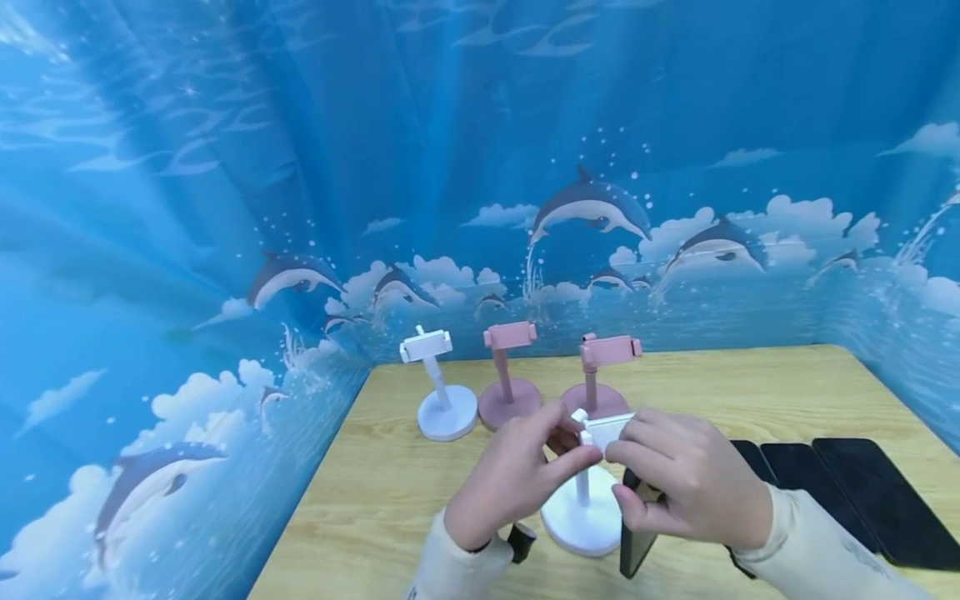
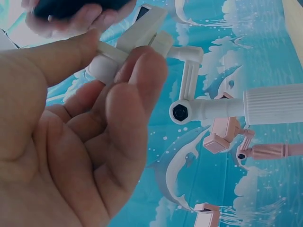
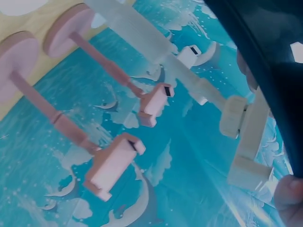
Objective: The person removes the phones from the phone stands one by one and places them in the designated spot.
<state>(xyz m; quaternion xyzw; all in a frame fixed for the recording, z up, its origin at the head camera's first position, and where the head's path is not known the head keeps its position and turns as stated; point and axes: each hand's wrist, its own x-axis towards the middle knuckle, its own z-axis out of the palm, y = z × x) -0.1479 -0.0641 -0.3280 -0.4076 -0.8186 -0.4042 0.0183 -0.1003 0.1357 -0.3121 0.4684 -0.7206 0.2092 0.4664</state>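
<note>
A white phone stand [image 1: 581, 521] stands upright on the table in front of me. My left hand [image 1: 517, 467] pinches one end of its holder [image 2: 142, 30] between thumb and fingers. The holder is tilted, and its hinged arm and ribbed pole [image 2: 274, 104] show in the left wrist view. My right hand [image 1: 693, 475] grips a dark smartphone [image 1: 636, 542], which hangs edge-on below the palm in the head view. Fingers of that hand overlap the holder's right end there. The right wrist view has the smartphone [image 3: 279, 61] close beside the holder [image 3: 251, 137].
Behind are another white stand [image 1: 447, 412] at the left and two pink ones, the middle stand [image 1: 510, 404] and the right stand [image 1: 611, 350]. Several dark phones [image 1: 885, 496] lie side by side at the right. A blue dolphin-print curtain [image 1: 450, 167] hangs behind the table.
</note>
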